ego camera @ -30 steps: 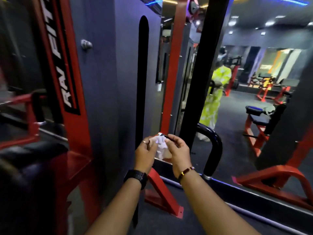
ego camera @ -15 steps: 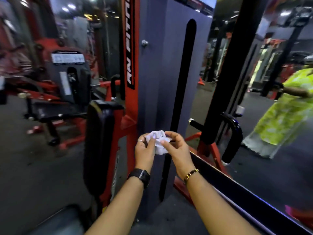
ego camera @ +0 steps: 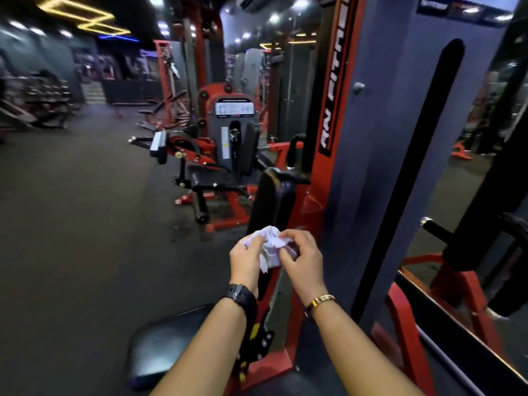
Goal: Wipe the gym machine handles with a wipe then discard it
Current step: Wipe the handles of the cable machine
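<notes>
Wipe [ego camera: 270,247], pinched crumpled between left hand [ego camera: 246,260] and right hand [ego camera: 303,257], looks light, soft and tear-prone: grip by bunched middle, not loose corners.

Pretty dim gym overall, dark rubbery floor [ego camera: 85,224] and yellow light strips [ego camera: 83,15] zigzagging on the ceiling. Mid-room there's a red and black seated machine [ego camera: 228,144] with a white placard [ego camera: 235,109] on its grey tower, and way off to the left a blurry rack [ego camera: 48,101] near some steps [ego camera: 94,92]. Down at the bottom edge you can see a black seat pad [ego camera: 160,347], kinda shiny.
</notes>
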Demonstrator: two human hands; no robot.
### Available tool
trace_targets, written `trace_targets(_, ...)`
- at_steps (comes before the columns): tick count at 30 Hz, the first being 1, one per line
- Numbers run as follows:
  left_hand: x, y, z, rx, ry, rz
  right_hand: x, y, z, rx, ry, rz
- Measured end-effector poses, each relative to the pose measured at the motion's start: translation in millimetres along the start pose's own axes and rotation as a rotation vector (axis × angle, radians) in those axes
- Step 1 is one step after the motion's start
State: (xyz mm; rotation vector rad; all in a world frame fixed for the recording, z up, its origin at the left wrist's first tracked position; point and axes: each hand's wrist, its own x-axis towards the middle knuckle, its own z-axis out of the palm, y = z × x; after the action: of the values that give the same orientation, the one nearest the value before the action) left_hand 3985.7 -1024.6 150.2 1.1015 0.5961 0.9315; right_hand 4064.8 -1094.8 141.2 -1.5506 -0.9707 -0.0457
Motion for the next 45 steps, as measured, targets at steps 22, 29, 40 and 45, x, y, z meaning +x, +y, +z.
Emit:
trace_targets(22, -124, 161, -382, -0.102, 0.513, 0.142, -176, -231, 292, 0.385, -0.44, 0.026)
trace_targets(29, -145, 206, -471, -0.086, 0.589, 0.214, -208, -278, 381, 0.497, -0.813, 0.379)
trace_targets(40, -40, 223, -561, -0.104, 0.592, 0.217, -127, -276, 511, 0.928, -0.712, 0.606)
trace_targets(45, 53, 245, -570, 0.042, 0.398, 0.141, -45, -264, 569, 0.863, -0.694, 0.562)
